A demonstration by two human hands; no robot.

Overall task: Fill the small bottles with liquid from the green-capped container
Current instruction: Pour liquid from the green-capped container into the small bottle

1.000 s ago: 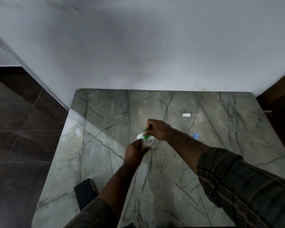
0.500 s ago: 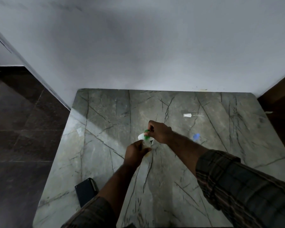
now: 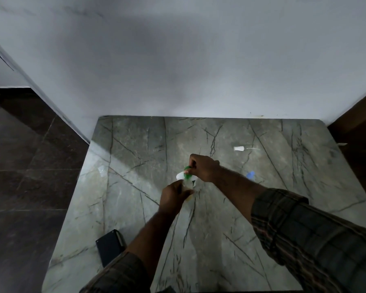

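Dark flat device [image 3: 110,246] at near-left edge of marble table [image 3: 135,208]. Mid-table: left hand [image 3: 173,195] wrapped round clear container [image 3: 188,185]. Right hand [image 3: 203,168] pinches green cap [image 3: 187,175] on top. White round object [image 3: 179,176] just behind, partly hidden. Blue cap [image 3: 250,175] to right. Small white bottle [image 3: 238,148] on its side beyond, well apart.

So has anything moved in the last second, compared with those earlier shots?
Nothing visibly changed. The right hand pinches the green cap as before, the left hand grips the container beneath it, and the small white piece and blue piece lie where they were on the table.
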